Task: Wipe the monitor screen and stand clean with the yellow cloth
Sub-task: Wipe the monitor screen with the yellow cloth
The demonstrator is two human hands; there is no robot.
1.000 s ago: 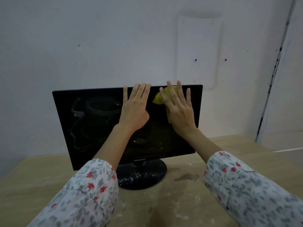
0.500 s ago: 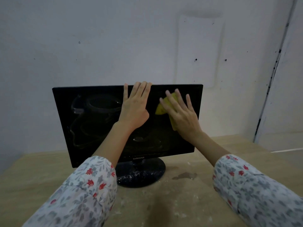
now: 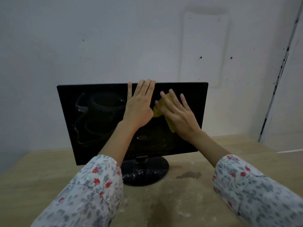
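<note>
Pale pockmarked wall [image 3: 114, 46], dusty stained wooden table [image 3: 188, 202], dim light

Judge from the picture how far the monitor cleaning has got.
Done: nothing clearly. In hand: the right hand presses the yellow cloth on the screen's upper right while the left hand steadies it. Left: streaks at left, specks on the stand.

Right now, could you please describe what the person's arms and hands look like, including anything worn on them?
Both arms wear loose long sleeves of pale fabric printed with grey leaves and small red flowers. The left sleeve and right sleeve are pushed back, leaving the forearms bare. The left hand and right hand are bare: no gloves, rings, watch or bracelets visible.
</note>
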